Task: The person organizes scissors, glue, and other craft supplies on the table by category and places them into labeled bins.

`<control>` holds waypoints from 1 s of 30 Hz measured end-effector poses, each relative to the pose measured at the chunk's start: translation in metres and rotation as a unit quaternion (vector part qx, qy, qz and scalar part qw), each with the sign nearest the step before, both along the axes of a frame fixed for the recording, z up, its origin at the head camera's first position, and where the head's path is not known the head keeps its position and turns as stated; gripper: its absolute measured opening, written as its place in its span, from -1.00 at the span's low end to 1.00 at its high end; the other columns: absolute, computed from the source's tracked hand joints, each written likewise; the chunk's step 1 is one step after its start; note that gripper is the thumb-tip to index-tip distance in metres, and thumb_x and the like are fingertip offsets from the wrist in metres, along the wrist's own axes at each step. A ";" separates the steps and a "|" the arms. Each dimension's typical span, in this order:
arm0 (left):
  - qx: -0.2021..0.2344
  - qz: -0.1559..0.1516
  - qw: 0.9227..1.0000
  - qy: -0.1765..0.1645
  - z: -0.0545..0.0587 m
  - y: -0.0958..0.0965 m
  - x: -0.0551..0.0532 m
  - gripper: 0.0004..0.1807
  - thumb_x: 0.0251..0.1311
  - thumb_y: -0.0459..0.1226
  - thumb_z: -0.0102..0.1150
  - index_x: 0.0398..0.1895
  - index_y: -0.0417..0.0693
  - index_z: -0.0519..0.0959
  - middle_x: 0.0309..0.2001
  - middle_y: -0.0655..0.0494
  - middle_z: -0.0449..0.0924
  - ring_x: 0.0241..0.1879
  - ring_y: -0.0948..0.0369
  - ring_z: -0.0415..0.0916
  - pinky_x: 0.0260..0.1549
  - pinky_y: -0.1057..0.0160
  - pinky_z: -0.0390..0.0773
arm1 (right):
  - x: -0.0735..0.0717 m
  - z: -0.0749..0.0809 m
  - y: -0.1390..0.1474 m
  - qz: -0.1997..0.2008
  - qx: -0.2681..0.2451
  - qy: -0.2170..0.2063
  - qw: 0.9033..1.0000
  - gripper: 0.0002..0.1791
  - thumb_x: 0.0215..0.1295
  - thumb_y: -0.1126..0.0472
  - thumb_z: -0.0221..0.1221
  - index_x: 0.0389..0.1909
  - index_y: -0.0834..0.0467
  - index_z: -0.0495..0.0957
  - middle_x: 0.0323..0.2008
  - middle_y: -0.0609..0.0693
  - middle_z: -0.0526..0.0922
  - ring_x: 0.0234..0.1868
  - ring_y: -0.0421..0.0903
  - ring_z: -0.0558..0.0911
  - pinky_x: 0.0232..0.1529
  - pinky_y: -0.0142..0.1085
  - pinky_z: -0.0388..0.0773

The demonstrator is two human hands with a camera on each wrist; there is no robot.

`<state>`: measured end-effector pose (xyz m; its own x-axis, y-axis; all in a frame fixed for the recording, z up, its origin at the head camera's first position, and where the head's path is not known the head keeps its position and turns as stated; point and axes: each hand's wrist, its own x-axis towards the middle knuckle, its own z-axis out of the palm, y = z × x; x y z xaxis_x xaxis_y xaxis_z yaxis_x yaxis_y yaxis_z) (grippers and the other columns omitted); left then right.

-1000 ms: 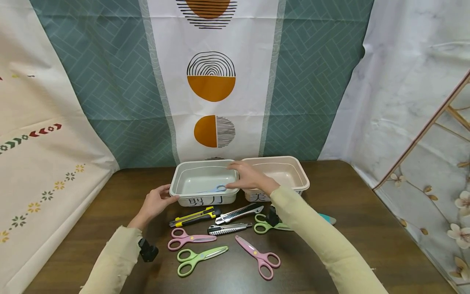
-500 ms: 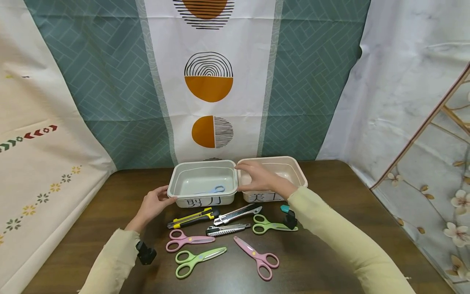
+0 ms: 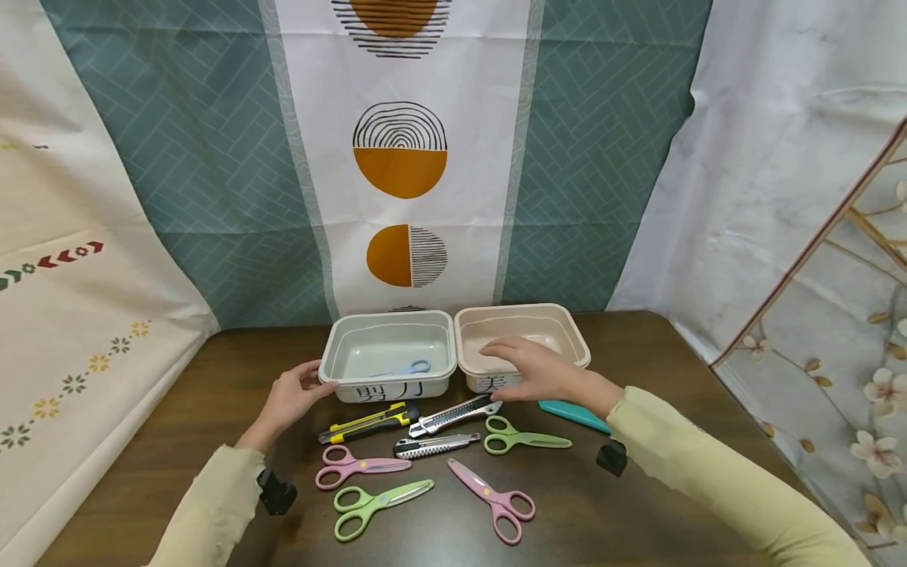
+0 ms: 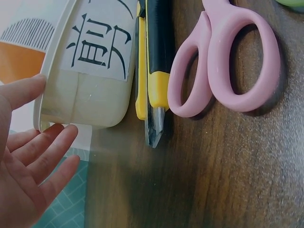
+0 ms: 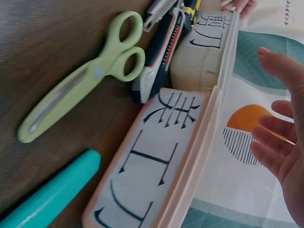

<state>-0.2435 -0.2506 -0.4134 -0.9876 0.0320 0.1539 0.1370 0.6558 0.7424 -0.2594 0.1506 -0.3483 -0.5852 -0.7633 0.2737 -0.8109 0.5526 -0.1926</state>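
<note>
My left hand [image 3: 290,399] holds the left corner of a pale green plastic bin [image 3: 388,318], its thumb at the rim and its fingertips against the outer wall, seen in the left wrist view. Blue-handled scissors [image 3: 420,366] lie inside that bin. Its front bears a label of large black characters. My right hand [image 3: 536,370] hovers, fingers spread and holding nothing, over the front of a pale pink bin [image 3: 520,310]. Below it are green scissors [image 3: 534,439], a silver-and-black utility knife [image 3: 453,416] and a teal blade-shaped item [image 3: 577,415], partly hidden by the wrist.
In front of the bins lie a yellow-and-black utility knife [image 3: 368,423], a smaller silver one [image 3: 437,446], pink scissors [image 3: 361,465], green scissors [image 3: 380,504] and more pink scissors [image 3: 492,496]. Patterned cloth [image 3: 567,157] hangs behind the brown table [image 3: 609,520].
My right hand has let go of the pale green bin's right end and moved right and toward me, over the pink bin's front. My left hand stays at its corner; the teal item shows more.
</note>
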 end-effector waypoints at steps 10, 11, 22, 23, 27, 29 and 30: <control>0.000 0.001 1.000 -0.004 0.000 -0.002 0.001 -0.36 0.11 -0.19 0.21 0.15 -0.43 0.29 -0.05 -0.35 0.49 -0.18 -0.09 0.53 -0.22 0.01 0.53 | 0.016 -0.007 0.024 0.011 -0.014 0.004 1.000 -0.30 -0.02 -0.06 0.31 0.09 0.25 0.42 0.05 0.07 0.49 0.09 -0.01 0.44 0.05 -0.13 0.39; 0.000 0.002 1.000 -0.004 0.000 -0.002 0.001 -0.36 0.10 -0.18 0.21 0.15 -0.43 0.29 -0.05 -0.35 0.49 -0.18 -0.09 0.53 -0.22 0.01 0.53 | 0.017 -0.008 0.027 0.008 -0.014 0.002 1.000 -0.30 -0.02 -0.07 0.31 0.09 0.25 0.42 0.05 0.06 0.49 0.08 -0.02 0.44 0.04 -0.14 0.39; 0.003 -0.001 1.000 -0.007 0.000 -0.003 0.000 -0.34 0.10 -0.17 0.21 0.16 -0.43 0.28 -0.03 -0.36 0.47 -0.16 -0.11 0.53 -0.20 0.00 0.52 | 0.028 -0.018 0.048 -0.027 -0.020 -0.037 0.999 -0.30 0.00 -0.13 0.28 0.10 0.20 0.42 0.06 0.00 0.48 0.08 -0.06 0.45 0.02 -0.14 0.42; 0.002 -0.001 1.000 -0.007 0.000 -0.003 0.000 -0.35 0.10 -0.17 0.21 0.16 -0.43 0.28 -0.03 -0.36 0.48 -0.16 -0.10 0.53 -0.21 0.00 0.52 | 0.030 -0.020 0.050 -0.031 -0.022 -0.040 0.999 -0.30 -0.01 -0.12 0.28 0.10 0.21 0.42 0.06 0.01 0.49 0.08 -0.05 0.45 0.02 -0.13 0.41; 0.003 -0.001 1.000 -0.007 -0.001 -0.003 0.000 -0.35 0.10 -0.18 0.22 0.16 -0.43 0.29 -0.04 -0.36 0.48 -0.18 -0.09 0.54 -0.23 0.01 0.53 | 0.034 -0.031 0.058 -0.042 -0.030 -0.056 0.997 -0.29 -0.02 -0.12 0.29 0.10 0.23 0.42 0.03 0.03 0.51 0.04 -0.05 0.48 0.00 -0.11 0.43; 0.004 -0.001 1.000 -0.005 -0.002 -0.003 0.000 -0.35 0.10 -0.18 0.22 0.16 -0.43 0.29 -0.04 -0.36 0.48 -0.19 -0.10 0.55 -0.23 0.00 0.53 | 0.035 -0.036 0.061 -0.045 -0.035 -0.064 0.996 -0.30 -0.02 -0.11 0.30 0.09 0.23 0.42 0.02 0.03 0.52 0.00 -0.07 0.50 -0.01 -0.12 0.44; 0.004 0.000 1.000 -0.005 -0.002 -0.002 -0.001 -0.35 0.10 -0.18 0.21 0.16 -0.43 0.29 -0.04 -0.36 0.48 -0.19 -0.09 0.55 -0.23 0.00 0.53 | 0.035 -0.039 0.062 -0.046 -0.036 -0.066 0.996 -0.30 -0.02 -0.11 0.30 0.08 0.23 0.42 0.01 0.03 0.52 -0.01 -0.08 0.51 -0.02 -0.13 0.45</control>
<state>-0.2441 -0.2531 -0.4154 -0.9889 0.0317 0.1451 0.1306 0.6503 0.7484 -0.2246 0.2125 -0.3875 -0.6862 -0.6860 0.2420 -0.7225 0.6040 -0.3365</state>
